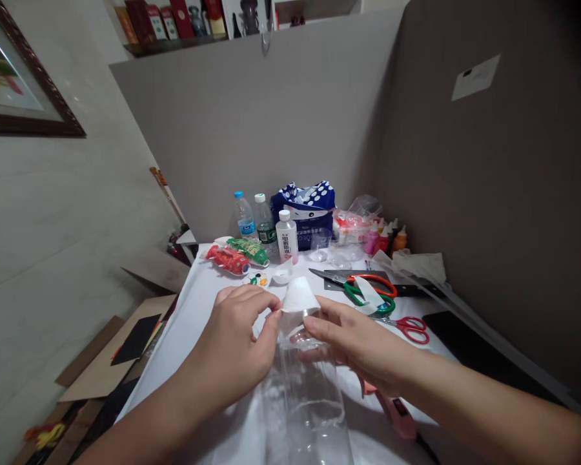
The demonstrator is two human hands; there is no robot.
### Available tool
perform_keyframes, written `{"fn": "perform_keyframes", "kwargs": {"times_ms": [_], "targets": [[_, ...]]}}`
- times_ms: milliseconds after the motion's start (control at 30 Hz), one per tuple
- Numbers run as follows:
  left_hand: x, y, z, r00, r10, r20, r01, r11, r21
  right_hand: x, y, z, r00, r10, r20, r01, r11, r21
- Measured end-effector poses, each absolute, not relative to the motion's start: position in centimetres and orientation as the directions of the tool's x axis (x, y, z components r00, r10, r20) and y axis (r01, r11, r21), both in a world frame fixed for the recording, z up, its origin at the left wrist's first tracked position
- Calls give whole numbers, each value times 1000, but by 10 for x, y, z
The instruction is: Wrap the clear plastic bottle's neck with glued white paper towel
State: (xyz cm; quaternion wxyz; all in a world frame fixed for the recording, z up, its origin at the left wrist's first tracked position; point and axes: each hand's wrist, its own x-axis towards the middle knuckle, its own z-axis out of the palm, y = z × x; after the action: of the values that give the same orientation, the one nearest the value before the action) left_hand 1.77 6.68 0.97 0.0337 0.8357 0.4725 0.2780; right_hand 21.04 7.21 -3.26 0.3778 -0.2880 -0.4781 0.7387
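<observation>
White table [198, 303], grey partition walls behind. At the near centre a clear bottle [310, 400] lies on its side, long axis running near to far, its far end capped by a white paper [300, 296]. From the left, the left hand [232, 349] pinches the paper's edge. The right hand [358, 342], palm down, clasps the bottle's far end. Farther right lie 2 scissors [368, 287]; farthest, 3 small bottles [286, 236].
</observation>
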Motion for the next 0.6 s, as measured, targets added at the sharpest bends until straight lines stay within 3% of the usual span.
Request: {"fn": "perform_keyframes", "kwargs": {"times_ms": [400,600], "targets": [[14,67,21,276,933,231,742,-359,566,209,70,-30,-559,829,-7,-349,-243,-905],[14,80,25,417,906,66,599,-328,731,213,67,-32,-565,821,77,-386,-181,-905]]}}
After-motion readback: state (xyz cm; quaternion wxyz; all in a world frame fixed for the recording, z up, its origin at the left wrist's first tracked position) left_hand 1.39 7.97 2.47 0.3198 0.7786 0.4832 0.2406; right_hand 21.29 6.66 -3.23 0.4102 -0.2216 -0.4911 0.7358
